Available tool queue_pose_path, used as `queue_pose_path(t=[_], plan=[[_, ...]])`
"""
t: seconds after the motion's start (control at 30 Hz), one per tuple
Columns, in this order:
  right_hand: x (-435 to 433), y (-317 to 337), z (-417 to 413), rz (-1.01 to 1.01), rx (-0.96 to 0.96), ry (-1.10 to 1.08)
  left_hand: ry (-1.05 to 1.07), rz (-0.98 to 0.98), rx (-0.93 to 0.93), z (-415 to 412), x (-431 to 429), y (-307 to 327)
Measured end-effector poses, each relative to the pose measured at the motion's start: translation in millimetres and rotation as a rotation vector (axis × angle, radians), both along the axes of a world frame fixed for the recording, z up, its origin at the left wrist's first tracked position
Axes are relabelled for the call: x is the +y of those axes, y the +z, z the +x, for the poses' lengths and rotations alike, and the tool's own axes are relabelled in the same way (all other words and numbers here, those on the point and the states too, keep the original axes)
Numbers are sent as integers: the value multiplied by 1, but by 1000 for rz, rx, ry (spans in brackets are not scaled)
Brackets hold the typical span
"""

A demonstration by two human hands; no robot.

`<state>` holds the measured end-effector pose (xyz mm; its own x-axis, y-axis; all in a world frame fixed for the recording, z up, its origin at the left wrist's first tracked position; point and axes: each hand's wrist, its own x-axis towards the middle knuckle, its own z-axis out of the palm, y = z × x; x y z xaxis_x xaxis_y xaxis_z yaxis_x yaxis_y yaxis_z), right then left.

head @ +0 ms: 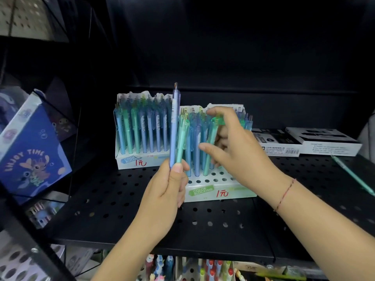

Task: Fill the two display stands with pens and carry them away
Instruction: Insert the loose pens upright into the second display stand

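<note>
Perforated shelf (121, 209) bears two pen stands (142, 161) (221, 192); left hand (168, 189) grips pens (174, 128), right hand (239, 151) pinches a green pen (211, 145).

Blue cartoon box (30, 151) stands left of the perforated shelf (121, 209); flat boxes (328, 147) lie right.

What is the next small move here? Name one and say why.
Probably press the green pen that the right hand pinches down into the near stand and let go. The front row has empty holes, and the left hand holds more pens to place.
</note>
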<state>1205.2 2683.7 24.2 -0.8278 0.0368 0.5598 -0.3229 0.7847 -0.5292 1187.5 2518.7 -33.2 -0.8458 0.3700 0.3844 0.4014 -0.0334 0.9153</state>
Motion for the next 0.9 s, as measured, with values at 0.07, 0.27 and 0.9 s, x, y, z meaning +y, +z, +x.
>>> queue_pose_path(t=[0.07,0.27,0.9], plan=[[0,-2,1,25,47,1,-3,0,0,0,0,0],[0,-7,-1,111,141,-36,-13,1,10,0,1,0],[-15,-6,5,-547,-59,384,-6,-200,167,-3,-2,-6]])
